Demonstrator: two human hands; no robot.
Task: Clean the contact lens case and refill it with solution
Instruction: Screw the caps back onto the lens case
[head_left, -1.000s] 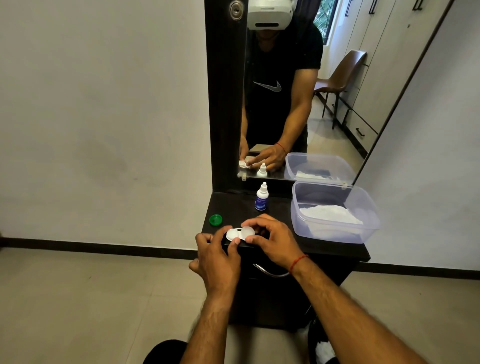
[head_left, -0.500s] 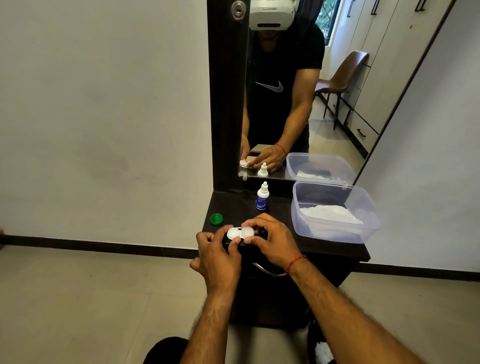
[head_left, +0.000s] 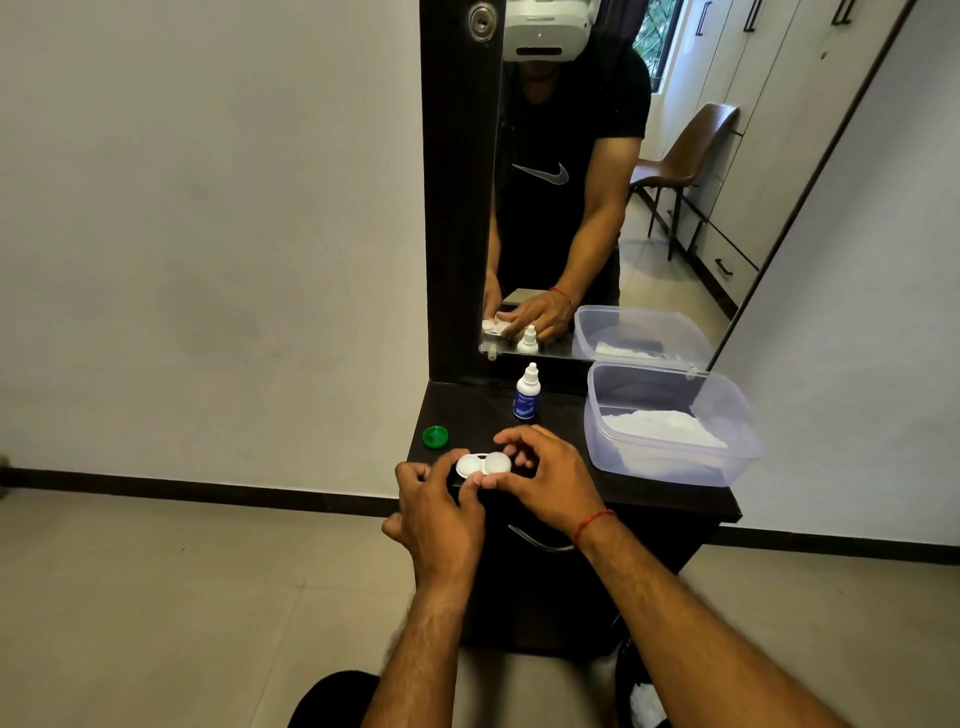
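Observation:
A white two-well contact lens case (head_left: 483, 464) lies near the front left of the dark dresser top (head_left: 670, 499). My left hand (head_left: 441, 514) pinches its near left edge between thumb and fingers. My right hand (head_left: 545, 475) holds its right well, fingers curled over the far side and thumb at the front. Both wells look uncovered. One green cap (head_left: 435, 436) lies loose to the left. A small solution bottle (head_left: 527, 399) with a white nozzle and blue label stands upright behind the case.
A clear plastic tub (head_left: 670, 423) with white tissue inside fills the right of the top. A mirror in a dark frame (head_left: 457, 208) rises behind. A drawer handle (head_left: 535, 543) sits below the front edge. Tiled floor lies around the dresser.
The case has shifted slightly between my fingers. My right fingers have spread and lifted a little over the right well. The bottle, cap and tub have not moved.

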